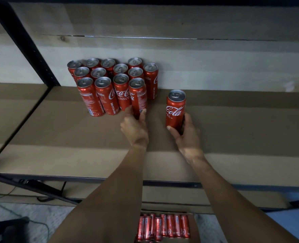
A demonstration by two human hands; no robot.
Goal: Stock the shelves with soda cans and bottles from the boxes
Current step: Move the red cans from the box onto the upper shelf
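Red cans (99, 74) stood tightly packed, so the left hand (134, 128) gripping the front can (137, 95) might topple neighbours, the right hand (186, 134) clasping a loose can (175, 109).

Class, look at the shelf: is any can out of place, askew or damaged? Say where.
Nothing looks spilled or dented. A lone can, gripped by the right hand, stands apart to the right of the packed block of cans, not yet in a row. The left hand grips its end can.

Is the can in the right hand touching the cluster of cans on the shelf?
No, the can held by the right hand is apart from the cluster, with bare shelf showing between them.
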